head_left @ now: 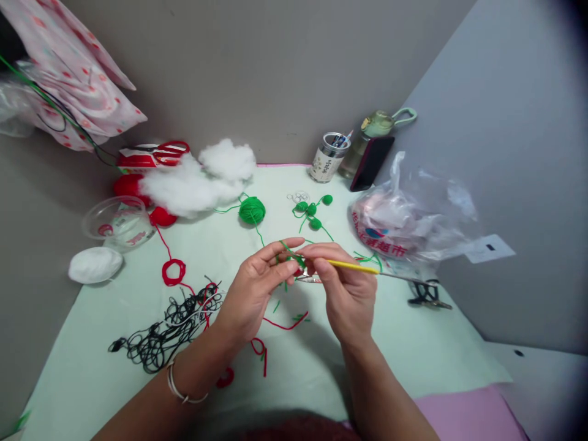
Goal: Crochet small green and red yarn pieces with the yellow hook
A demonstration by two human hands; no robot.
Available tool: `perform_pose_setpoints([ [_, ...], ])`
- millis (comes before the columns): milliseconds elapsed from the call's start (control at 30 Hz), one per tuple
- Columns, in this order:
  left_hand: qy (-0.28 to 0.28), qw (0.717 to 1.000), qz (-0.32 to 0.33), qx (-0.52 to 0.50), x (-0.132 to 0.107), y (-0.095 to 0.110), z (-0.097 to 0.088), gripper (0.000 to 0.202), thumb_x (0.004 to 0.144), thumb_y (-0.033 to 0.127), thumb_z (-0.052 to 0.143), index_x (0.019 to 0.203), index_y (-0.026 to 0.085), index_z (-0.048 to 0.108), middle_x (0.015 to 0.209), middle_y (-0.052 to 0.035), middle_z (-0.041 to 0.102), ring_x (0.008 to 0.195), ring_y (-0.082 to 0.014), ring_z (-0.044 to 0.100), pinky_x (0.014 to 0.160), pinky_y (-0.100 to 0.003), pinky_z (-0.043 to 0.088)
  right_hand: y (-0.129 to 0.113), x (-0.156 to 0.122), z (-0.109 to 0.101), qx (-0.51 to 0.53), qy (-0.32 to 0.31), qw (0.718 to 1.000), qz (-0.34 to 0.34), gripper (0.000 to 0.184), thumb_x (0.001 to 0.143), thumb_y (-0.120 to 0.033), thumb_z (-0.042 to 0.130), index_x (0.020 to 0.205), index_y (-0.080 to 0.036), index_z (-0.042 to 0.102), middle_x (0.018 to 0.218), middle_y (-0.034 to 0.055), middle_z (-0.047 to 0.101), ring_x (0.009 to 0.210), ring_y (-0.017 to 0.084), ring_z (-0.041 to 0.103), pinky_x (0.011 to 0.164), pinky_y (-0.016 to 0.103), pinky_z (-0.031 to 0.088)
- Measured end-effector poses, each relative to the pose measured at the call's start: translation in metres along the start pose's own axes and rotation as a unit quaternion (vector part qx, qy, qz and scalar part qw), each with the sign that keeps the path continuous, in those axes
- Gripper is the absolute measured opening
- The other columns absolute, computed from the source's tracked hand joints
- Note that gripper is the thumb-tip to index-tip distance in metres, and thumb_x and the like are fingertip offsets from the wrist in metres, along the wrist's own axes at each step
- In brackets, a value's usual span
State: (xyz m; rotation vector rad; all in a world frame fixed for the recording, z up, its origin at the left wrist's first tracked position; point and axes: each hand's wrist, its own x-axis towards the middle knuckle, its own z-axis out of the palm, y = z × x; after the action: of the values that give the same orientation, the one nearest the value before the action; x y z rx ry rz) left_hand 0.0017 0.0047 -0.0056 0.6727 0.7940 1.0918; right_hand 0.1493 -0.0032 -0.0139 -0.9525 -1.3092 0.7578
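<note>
My right hand [351,294] grips a crochet hook [353,266] by its yellow handle, the metal tip pointing left. Between the thumb and fingers of my left hand [257,282] is a small piece of green crochet work [298,262], mostly hidden by the fingertips. A green strand runs over my left index finger. Both hands meet above the middle of the table, the hook's tip at the green piece. Behind them sits a green yarn ball [252,211], its strand trailing toward my left hand. Small green crocheted balls [312,209] lie farther back, joined by yarn.
Tangled black yarn [160,327], red yarn [173,272] and a white yarn ball [95,265] lie at left, near a clear plastic tub [119,223] and white stuffing [193,184]. A plastic bag [404,214], pen can [328,158], phone [371,163] and black-handled scissors [427,295] are right.
</note>
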Motion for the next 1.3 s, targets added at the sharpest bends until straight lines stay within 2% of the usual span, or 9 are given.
perform_pose_setpoints([
  [167,-0.002,1.0,0.015,0.018,0.0,0.003,0.0,0.023,0.082,0.023,0.084,0.105,0.022,0.085,0.078,0.0013,0.067,0.067,-0.0104,0.056,0.074,-0.027,0.045,0.004,0.0,-0.004,0.087,0.008,0.994,0.07,0.017,0.102,-0.033,0.065,0.097,-0.024,0.078,0.09,0.0028,0.076,0.072,0.015,0.068,0.066,0.03,0.058],
  [367,0.003,0.999,0.015,0.03,-0.002,0.006,0.0,0.026,0.082,0.024,0.083,0.108,0.02,0.083,0.069,0.0028,0.06,0.069,-0.0132,0.059,0.076,-0.029,0.046,0.0,0.0,-0.005,0.09,0.012,0.994,0.055,0.022,0.107,-0.031,0.057,0.096,-0.023,0.074,0.091,0.0029,0.078,0.072,0.014,0.07,0.067,0.03,0.06],
  [533,0.016,0.997,0.046,0.064,-0.002,0.002,-0.003,0.026,0.084,0.021,0.082,0.11,0.024,0.083,0.08,0.0035,0.061,0.067,-0.0092,0.056,0.074,-0.026,0.047,-0.001,-0.006,-0.005,-0.072,-0.01,0.994,-0.078,0.023,0.107,-0.018,0.052,0.108,-0.027,0.073,0.096,0.0024,0.077,0.078,0.016,0.071,0.072,0.033,0.06],
  [733,0.014,1.0,0.011,0.01,-0.001,-0.002,-0.004,0.043,0.083,0.027,0.086,0.125,0.023,0.078,0.078,0.0037,0.062,0.062,-0.0083,0.049,0.064,-0.023,0.043,0.007,-0.011,-0.002,-0.261,-0.052,0.928,-0.262,0.035,0.096,-0.009,0.067,0.122,-0.031,0.074,0.106,0.0066,0.078,0.095,0.022,0.073,0.079,0.036,0.06],
  [800,-0.001,0.998,-0.039,-0.045,0.0,0.0,-0.004,0.044,0.083,0.027,0.085,0.126,0.018,0.078,0.071,0.0043,0.058,0.06,-0.0082,0.045,0.07,-0.023,0.046,0.006,-0.01,-0.001,-0.253,-0.042,0.933,-0.254,0.036,0.096,-0.009,0.067,0.122,-0.031,0.076,0.108,0.0067,0.078,0.096,0.022,0.073,0.08,0.036,0.06],
  [933,-0.006,0.994,-0.054,-0.095,0.002,0.005,-0.005,0.036,0.084,0.021,0.083,0.119,0.016,0.08,0.063,0.0073,0.051,0.057,-0.0075,0.041,0.091,-0.029,0.051,0.002,-0.005,-0.003,-0.082,0.016,0.99,-0.117,0.026,0.104,-0.017,0.057,0.11,-0.03,0.078,0.092,0.0031,0.076,0.078,0.019,0.069,0.07,0.036,0.057],
  [1033,-0.014,0.998,-0.03,-0.045,0.001,0.005,-0.005,0.035,0.083,0.022,0.084,0.118,0.02,0.082,0.069,0.0052,0.058,0.058,-0.0072,0.039,0.079,-0.026,0.048,0.0,0.0,-0.003,-0.008,0.013,0.999,-0.05,0.02,0.104,-0.025,0.06,0.101,-0.029,0.079,0.09,0.0028,0.076,0.076,0.019,0.067,0.066,0.035,0.056],
  [1200,0.007,0.999,0.024,0.042,0.0,0.002,-0.003,0.03,0.081,0.024,0.087,0.111,0.025,0.085,0.084,0.0014,0.065,0.069,-0.0091,0.048,0.062,-0.022,0.039,0.002,-0.002,-0.001,-0.06,-0.014,0.996,-0.072,0.022,0.103,-0.018,0.061,0.105,-0.03,0.079,0.096,0.0031,0.079,0.086,0.02,0.072,0.074,0.037,0.058],
  [1300,0.017,1.0,0.011,0.01,0.0,-0.001,-0.003,0.036,0.081,0.024,0.088,0.116,0.025,0.083,0.081,0.002,0.065,0.067,-0.0077,0.047,0.06,-0.019,0.038,0.006,-0.007,0.001,-0.173,-0.022,0.972,-0.159,0.03,0.097,-0.012,0.067,0.115,-0.033,0.079,0.101,0.0044,0.078,0.089,0.021,0.072,0.074,0.037,0.059],
])
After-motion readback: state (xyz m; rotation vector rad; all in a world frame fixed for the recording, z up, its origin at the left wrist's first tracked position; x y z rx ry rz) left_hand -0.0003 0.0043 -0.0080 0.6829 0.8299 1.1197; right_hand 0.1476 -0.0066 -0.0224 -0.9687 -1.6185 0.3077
